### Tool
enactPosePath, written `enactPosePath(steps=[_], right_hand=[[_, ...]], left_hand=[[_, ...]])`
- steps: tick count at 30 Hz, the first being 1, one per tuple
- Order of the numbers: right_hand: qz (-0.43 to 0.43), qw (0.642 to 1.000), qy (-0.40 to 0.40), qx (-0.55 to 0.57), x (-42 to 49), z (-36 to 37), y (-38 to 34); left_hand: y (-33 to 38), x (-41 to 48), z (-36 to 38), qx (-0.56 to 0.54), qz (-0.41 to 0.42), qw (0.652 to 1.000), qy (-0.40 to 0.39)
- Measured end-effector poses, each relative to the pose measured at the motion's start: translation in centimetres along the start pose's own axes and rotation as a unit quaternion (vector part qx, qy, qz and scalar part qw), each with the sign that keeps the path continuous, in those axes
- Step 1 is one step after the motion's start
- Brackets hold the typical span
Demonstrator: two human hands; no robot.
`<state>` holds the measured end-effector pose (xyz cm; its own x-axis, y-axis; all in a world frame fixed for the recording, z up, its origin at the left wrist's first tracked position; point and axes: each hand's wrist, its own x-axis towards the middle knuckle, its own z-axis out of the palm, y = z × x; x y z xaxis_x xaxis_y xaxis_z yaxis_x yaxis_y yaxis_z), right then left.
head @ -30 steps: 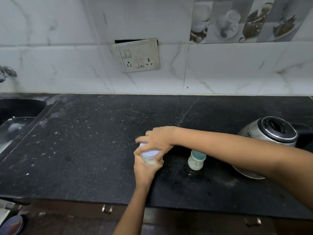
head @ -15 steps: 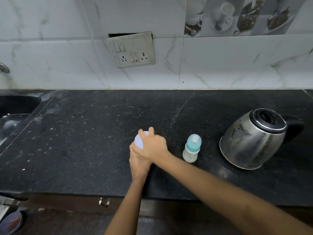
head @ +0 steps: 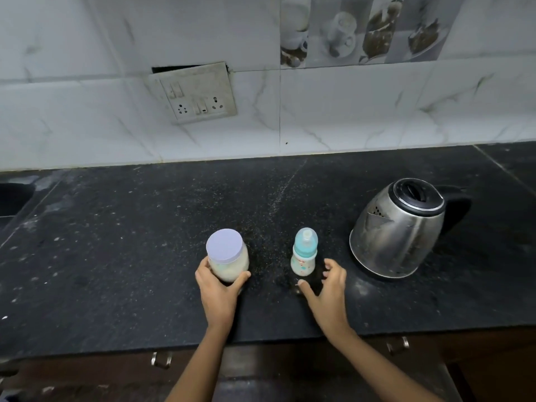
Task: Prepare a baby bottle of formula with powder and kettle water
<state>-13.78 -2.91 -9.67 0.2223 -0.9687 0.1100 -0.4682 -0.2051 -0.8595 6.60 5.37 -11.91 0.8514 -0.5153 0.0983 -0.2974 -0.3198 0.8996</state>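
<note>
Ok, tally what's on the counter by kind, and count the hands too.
jar: 1
bottle: 1
kettle: 1
hands: 2 (left hand gripping the jar, right hand open beside the bottle)
total: 5

The powder jar [head: 229, 264] is showing a lilac lid over cream contents. At its three o'clock, the baby bottle [head: 303, 253] is wearing teal above a white, colour-dotted body. The kettle [head: 397, 230] is gleaming silver and black on the white-speckled black countertop [head: 130, 242].
</note>
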Motion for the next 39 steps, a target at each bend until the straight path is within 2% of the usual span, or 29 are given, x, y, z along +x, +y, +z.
enactPosePath(steps=[3, 10, 15, 24, 33, 39], right_hand=[[-0.012, 0.997, -0.070, 0.006, 2.0, 0.1, -0.1], [-0.064, 0.989, -0.135, -0.017, 6.0, 0.3, 0.7], [-0.059, 0.979, -0.192, -0.018, 8.1, 0.1, 0.9], [-0.057, 0.976, -0.211, -0.025, 8.6, 0.4, 1.6], [-0.043, 0.975, -0.210, -0.052, 8.8, 0.5, 1.1], [-0.040, 0.975, -0.208, -0.072, 9.4, 0.5, 0.7]], left_hand=[[0.6, 0.2, 0.8, -0.010, 0.001, 1.000, -0.001], [0.9, 2.0, 1.7, -0.021, 0.016, 0.999, -0.042], [1.4, 3.2, 2.3, -0.027, 0.015, 0.997, -0.072], [1.9, 4.5, 2.9, -0.029, 0.030, 0.992, -0.118], [2.2, 3.9, 2.4, 0.010, 0.036, 0.993, -0.116], [2.4, 3.4, 2.0, -0.013, 0.031, 0.992, -0.119]])
